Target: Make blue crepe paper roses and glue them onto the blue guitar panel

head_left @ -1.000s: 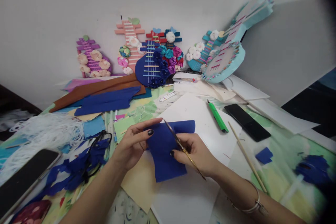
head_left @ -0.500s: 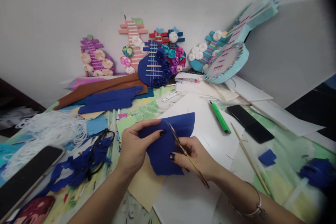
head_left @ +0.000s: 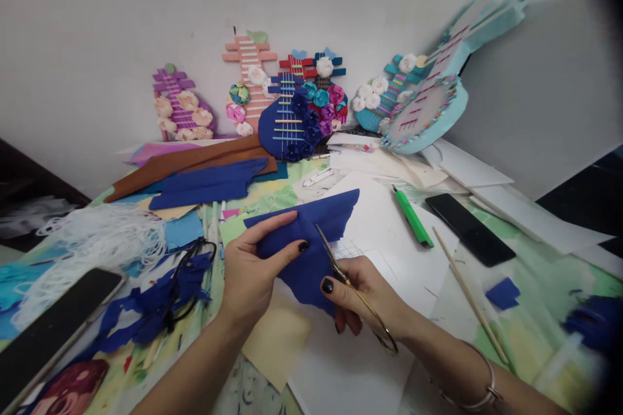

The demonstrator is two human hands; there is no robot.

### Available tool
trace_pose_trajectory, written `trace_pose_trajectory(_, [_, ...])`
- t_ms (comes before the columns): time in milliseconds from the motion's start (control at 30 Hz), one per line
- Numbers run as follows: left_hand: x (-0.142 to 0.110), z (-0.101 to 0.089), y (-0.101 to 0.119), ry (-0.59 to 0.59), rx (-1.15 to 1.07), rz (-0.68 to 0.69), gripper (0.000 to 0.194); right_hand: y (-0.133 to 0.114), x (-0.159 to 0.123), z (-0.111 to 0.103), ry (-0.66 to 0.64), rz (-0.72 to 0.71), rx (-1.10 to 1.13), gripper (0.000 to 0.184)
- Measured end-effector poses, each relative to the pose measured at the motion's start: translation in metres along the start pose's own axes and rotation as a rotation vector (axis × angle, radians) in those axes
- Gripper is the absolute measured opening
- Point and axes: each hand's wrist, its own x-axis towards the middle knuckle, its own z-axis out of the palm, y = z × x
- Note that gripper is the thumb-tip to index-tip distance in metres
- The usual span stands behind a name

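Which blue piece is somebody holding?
The blue sheet in the middle, held by the fingers of the left hand. Other blue pieces, like the long strip behind or little scrap at right, lie untouched.

Guitar models [head_left: 273,123] are standing at back of table [head_left: 540,292]. String pile [head_left: 104,233] is lying left, scraps [head_left: 150,320] to its front right. Held piece [head_left: 311,272] is hanging over paper sheet [head_left: 377,220]; cutter [head_left: 413,218] is lying on sheet, phone [head_left: 470,229] right of cutter.
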Motion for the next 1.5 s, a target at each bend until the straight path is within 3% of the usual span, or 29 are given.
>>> trace_pose_trajectory(367, [-0.0037,0.0014,-0.0001,-0.043,0.136,0.045,0.039,-0.0039,0.0000,0.0012,0.050,0.016,-0.018,0.057])
trace_pose_trajectory(1267, [-0.0077,0.0078,0.0015,-0.044,0.182,0.074,0.033,-0.0027,0.0033,0.0025,0.107,0.002,0.084,0.048])
trace_pose_trajectory(1500, [-0.0082,0.0085,0.0026,-0.041,0.185,0.072,0.033,-0.0085,0.0029,0.0049,0.136,0.077,0.073,0.053])
